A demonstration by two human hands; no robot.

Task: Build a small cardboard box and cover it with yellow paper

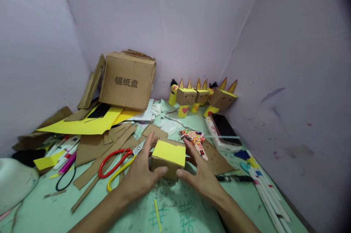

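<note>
A small cardboard box [164, 167] with a yellow paper piece [169, 152] on its top is between my two hands, near the middle of the table. My left hand [144, 169] grips its left side, thumb on the front face and fingers behind. On the opposite side my right hand [201, 171] grips it the same way. Left of my left hand lie scissors [113, 163] with one red and one yellow handle, blades partly hidden behind the hand. A flower-patterned glue gun [196, 138] rests just beyond my right hand.
Cardboard strips [109, 152] and yellow sheets [85, 121] lie on the left, before a large cardboard box [128, 80]. Cardboard animal figures [187, 98] stand at the back. To the right are a phone [224, 128], a black pen [236, 178] and white markers [264, 193].
</note>
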